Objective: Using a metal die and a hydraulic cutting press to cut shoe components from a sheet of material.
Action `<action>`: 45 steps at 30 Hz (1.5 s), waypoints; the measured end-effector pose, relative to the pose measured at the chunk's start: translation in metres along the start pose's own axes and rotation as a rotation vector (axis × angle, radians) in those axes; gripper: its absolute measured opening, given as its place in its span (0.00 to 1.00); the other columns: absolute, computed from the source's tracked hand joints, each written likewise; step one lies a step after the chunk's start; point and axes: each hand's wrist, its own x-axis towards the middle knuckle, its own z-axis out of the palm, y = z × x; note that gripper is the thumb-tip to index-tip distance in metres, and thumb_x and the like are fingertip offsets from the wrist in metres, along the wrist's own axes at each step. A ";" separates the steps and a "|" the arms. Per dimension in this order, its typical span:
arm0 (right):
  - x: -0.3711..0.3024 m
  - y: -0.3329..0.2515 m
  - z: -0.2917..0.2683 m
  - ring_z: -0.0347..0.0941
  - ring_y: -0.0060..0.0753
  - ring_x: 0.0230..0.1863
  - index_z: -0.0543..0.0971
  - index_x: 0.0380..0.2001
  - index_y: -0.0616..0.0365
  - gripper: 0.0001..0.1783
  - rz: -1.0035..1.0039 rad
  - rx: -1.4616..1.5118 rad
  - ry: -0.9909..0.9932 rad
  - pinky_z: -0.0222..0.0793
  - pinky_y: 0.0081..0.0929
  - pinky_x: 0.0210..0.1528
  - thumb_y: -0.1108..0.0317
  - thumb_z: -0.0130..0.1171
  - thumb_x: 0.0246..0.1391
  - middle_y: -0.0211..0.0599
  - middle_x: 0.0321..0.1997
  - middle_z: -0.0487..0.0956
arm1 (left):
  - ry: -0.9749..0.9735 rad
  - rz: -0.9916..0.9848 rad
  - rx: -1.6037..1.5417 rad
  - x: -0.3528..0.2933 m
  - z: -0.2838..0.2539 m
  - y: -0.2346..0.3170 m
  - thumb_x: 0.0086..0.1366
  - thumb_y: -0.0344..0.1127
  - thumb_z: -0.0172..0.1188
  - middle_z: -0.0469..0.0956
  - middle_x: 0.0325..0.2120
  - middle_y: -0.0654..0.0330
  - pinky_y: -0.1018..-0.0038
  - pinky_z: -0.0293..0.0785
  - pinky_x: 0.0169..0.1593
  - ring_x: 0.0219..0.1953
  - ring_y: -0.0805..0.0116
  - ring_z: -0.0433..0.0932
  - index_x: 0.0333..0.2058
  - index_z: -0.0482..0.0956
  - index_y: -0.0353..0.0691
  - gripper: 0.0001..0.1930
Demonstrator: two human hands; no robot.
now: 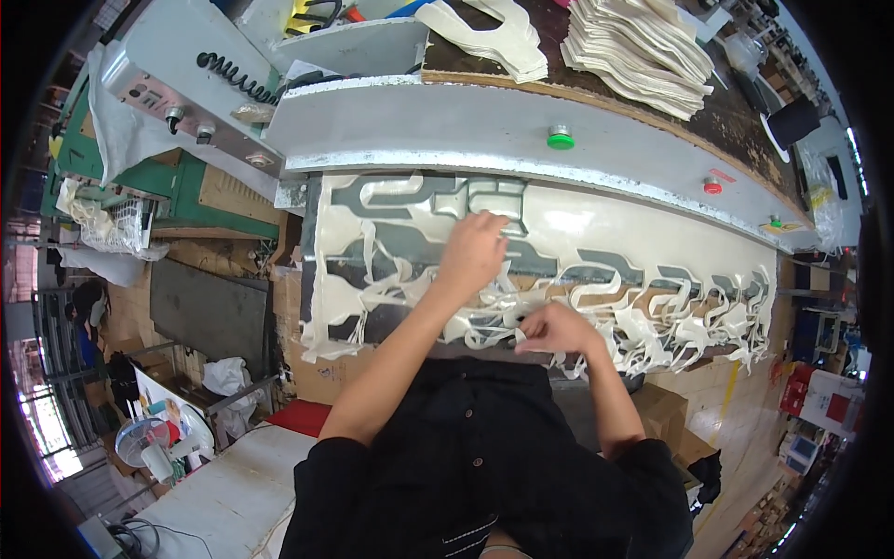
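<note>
My left hand (473, 247) reaches out, fingers curled down on the cream cut-out sheet (596, 224) spread over the press bed in front of me. My right hand (551, 328), nearer my body, pinches a strip of its leftover webbing (643, 326) at the front edge. Beyond, the grey press beam (447, 121) carries a green button (560, 139), with stacks of cut pieces (643, 47) behind.

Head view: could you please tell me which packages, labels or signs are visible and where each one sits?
Red tag: small slip beside the red button on the grey machine beam.
White and red boxes: stacked on the floor, far right.
Cardboard box: brown, under the bench, right.
</note>
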 end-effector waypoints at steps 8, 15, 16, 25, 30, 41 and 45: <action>0.093 0.070 -0.083 0.73 0.20 0.24 0.86 0.35 0.60 0.05 -0.042 0.052 1.083 0.70 0.23 0.29 0.69 0.70 0.60 0.31 0.25 0.83 | -0.382 -0.026 0.166 0.034 0.073 -0.030 0.59 0.37 0.74 0.80 0.41 0.48 0.56 0.77 0.55 0.50 0.47 0.80 0.44 0.81 0.33 0.19; 0.093 0.082 -0.075 0.77 0.33 0.27 0.86 0.34 0.56 0.07 -0.038 -0.166 1.155 0.74 0.28 0.32 0.67 0.73 0.55 0.34 0.29 0.81 | -0.311 -0.035 -0.130 0.048 0.022 -0.025 0.58 0.36 0.76 0.79 0.39 0.50 0.57 0.78 0.47 0.44 0.49 0.82 0.47 0.82 0.28 0.22; 0.092 0.083 -0.074 0.77 0.33 0.28 0.86 0.35 0.56 0.07 -0.050 -0.183 1.146 0.74 0.29 0.32 0.66 0.73 0.55 0.34 0.29 0.81 | -0.268 -0.051 -0.249 0.054 -0.002 -0.020 0.58 0.36 0.76 0.79 0.39 0.50 0.57 0.78 0.45 0.43 0.51 0.83 0.47 0.82 0.27 0.22; 0.086 0.026 -0.042 0.79 0.44 0.43 0.84 0.50 0.51 0.25 -0.268 -0.053 1.086 0.78 0.37 0.47 0.63 0.80 0.47 0.39 0.48 0.82 | 0.217 -0.388 -0.737 0.063 -0.064 0.038 0.65 0.26 0.71 0.83 0.35 0.60 0.72 0.87 0.48 0.37 0.73 0.84 0.44 0.85 0.29 0.10; 0.104 0.032 -0.007 0.75 0.55 0.58 0.84 0.52 0.46 0.28 -0.672 -0.332 1.229 0.73 0.48 0.57 0.64 0.80 0.45 0.36 0.55 0.82 | 0.409 -0.912 -1.176 0.064 -0.023 0.035 0.69 0.34 0.71 0.83 0.34 0.61 0.68 0.89 0.43 0.35 0.73 0.82 0.37 0.83 0.36 0.08; 0.107 0.068 -0.109 0.70 0.51 0.69 0.83 0.55 0.48 0.34 -0.172 -0.301 0.988 0.50 0.52 0.75 0.61 0.82 0.40 0.41 0.63 0.80 | 0.095 -0.389 -0.299 0.042 0.059 -0.032 0.64 0.39 0.73 0.83 0.37 0.57 0.66 0.79 0.47 0.41 0.59 0.82 0.55 0.81 0.33 0.24; 0.113 0.080 -0.098 0.71 0.53 0.67 0.82 0.54 0.53 0.35 -0.103 -0.176 1.086 0.59 0.48 0.72 0.62 0.83 0.40 0.46 0.62 0.80 | 0.103 -0.164 0.069 0.019 0.044 -0.044 0.59 0.34 0.73 0.80 0.41 0.49 0.56 0.73 0.55 0.49 0.43 0.77 0.52 0.80 0.34 0.23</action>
